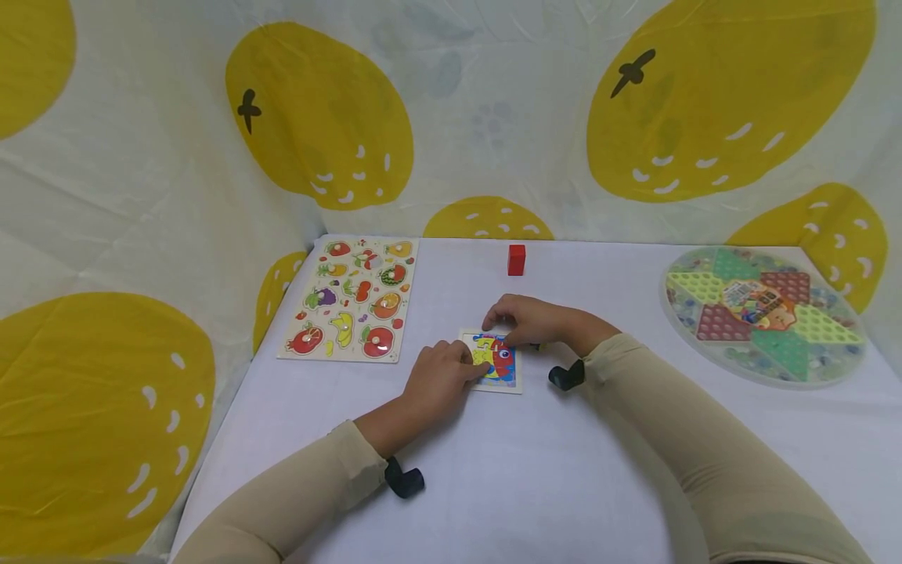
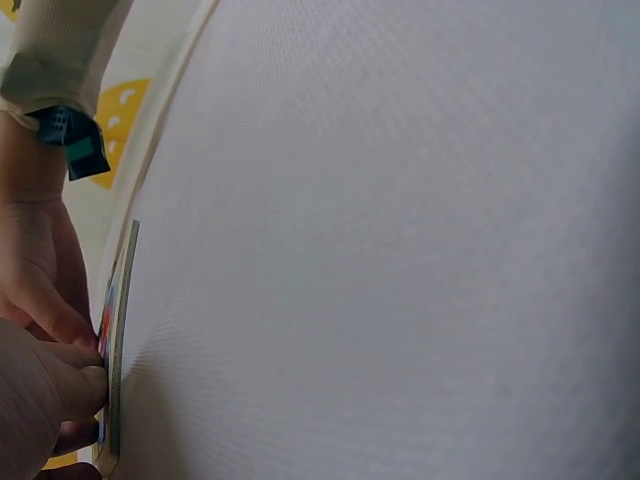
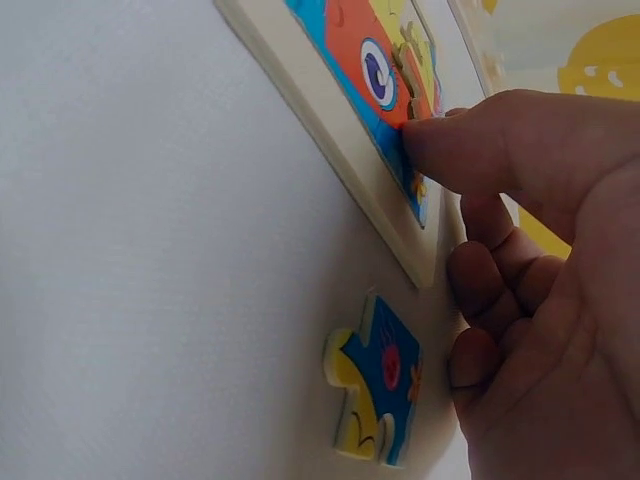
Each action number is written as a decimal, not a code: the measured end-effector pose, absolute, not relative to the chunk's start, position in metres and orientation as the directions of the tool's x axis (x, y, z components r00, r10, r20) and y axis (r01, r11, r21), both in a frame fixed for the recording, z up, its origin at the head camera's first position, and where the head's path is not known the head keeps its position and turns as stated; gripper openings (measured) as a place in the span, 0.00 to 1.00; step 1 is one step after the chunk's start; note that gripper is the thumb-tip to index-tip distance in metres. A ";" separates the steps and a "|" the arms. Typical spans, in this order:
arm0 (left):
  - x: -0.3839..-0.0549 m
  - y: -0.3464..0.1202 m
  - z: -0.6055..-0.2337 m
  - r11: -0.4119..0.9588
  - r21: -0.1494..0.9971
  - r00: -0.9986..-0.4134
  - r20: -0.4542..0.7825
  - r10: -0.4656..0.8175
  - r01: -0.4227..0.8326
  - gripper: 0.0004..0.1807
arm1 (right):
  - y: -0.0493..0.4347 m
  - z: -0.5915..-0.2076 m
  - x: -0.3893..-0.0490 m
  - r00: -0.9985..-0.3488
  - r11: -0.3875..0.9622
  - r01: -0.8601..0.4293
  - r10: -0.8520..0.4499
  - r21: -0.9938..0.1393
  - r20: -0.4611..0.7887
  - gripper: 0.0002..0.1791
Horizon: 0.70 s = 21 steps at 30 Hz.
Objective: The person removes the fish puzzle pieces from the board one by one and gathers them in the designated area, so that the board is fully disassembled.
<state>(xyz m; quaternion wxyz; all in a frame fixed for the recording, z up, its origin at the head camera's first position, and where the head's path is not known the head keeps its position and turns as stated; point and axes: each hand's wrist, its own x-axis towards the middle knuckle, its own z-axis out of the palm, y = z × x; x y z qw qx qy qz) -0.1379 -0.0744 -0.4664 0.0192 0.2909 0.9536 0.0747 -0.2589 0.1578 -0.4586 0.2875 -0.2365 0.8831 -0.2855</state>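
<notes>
A small wooden jigsaw puzzle [image 1: 518, 382] with a red and yellow fish picture lies on the table between the hands. My left hand [image 1: 435, 384] reaches it from the left, its thumb and a finger touching the picture. From the upper right, my right hand [image 1: 539, 321] rests its thumb on the red fish piece [image 3: 350, 60] near the eye. Its other fingers bend loosely beyond the frame edge in the right wrist view. A loose blue and yellow jigsaw piece [image 3: 385, 385] lies beside the board under the right hand. The left hand covers part of the picture.
A fruit peg puzzle [image 1: 359, 301] lies at the back left. A small red block [image 1: 517, 260] stands behind the jigsaw. On the right is a round Chinese checkers board [image 1: 764, 317]. A fruit-print curtain [image 1: 493, 117] hangs along the table's back edge.
</notes>
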 end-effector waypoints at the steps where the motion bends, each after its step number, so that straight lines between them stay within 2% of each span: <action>1: -0.138 -0.075 -0.467 0.819 0.153 -0.829 0.008 0.559 0.553 0.22 | 0.158 -0.458 -0.259 -0.725 0.727 -0.257 -0.580 -0.636 -0.371 0.19; 6: -0.139 -0.075 -0.468 0.814 0.151 -0.825 0.017 0.565 0.560 0.22 | 0.158 -0.457 -0.261 -0.736 0.724 -0.299 -0.589 -0.621 -0.332 0.14; 15: -0.139 -0.075 -0.469 0.815 0.142 -0.825 0.020 0.565 0.562 0.22 | 0.153 -0.457 -0.260 -0.753 0.739 -0.359 -0.590 -0.570 -0.291 0.17; 21: -0.139 -0.075 -0.469 0.819 0.142 -0.828 0.015 0.560 0.556 0.22 | 0.152 -0.455 -0.258 -0.767 0.739 -0.360 -0.582 -0.569 -0.270 0.14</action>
